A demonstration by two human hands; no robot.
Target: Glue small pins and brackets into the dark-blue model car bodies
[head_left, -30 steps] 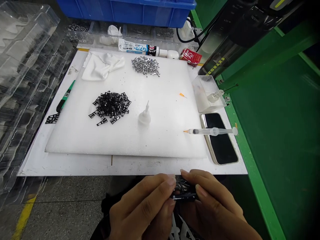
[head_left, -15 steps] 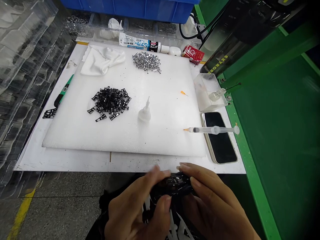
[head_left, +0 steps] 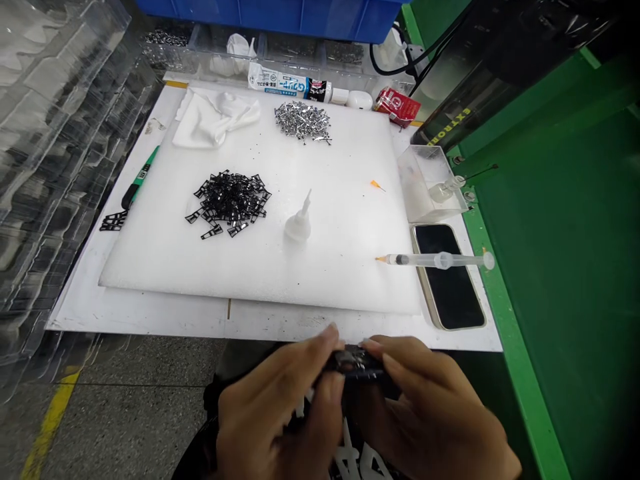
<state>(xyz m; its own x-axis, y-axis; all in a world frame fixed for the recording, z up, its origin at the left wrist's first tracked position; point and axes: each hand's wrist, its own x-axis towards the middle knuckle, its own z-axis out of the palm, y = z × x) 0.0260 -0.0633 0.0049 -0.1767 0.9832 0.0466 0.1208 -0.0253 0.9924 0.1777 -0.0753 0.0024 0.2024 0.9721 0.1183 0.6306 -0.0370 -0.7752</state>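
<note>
A glossy black part (head_left: 357, 363), its kind unclear, is held between my two hands just off the table's front edge. My left hand (head_left: 285, 400) pinches its left end between thumb and fingers. Around its right end are the fingers of my right hand (head_left: 435, 393), which hide much of it. On the white foam pad (head_left: 350, 280) beyond stand a small translucent nozzle bottle (head_left: 298, 227) and a heap of small black frames (head_left: 233, 200). A syringe (head_left: 435, 261) with an orange tip lies across a phone (head_left: 450, 277) to the right.
Farther back are a pile of small metal pins (head_left: 303, 121), a white cloth (head_left: 215, 120), a glue tube (head_left: 285, 83) and a red box (head_left: 397, 107). Clear plastic trays (head_left: 60, 167) are stacked at left. A clear box (head_left: 425, 200) holds a small bottle. An orange needle tip (head_left: 377, 185) lies on the pad.
The black part has been tilted in my hands and now shows thinner. My left fingers have shifted slightly right. The whole view has shifted a little.
</note>
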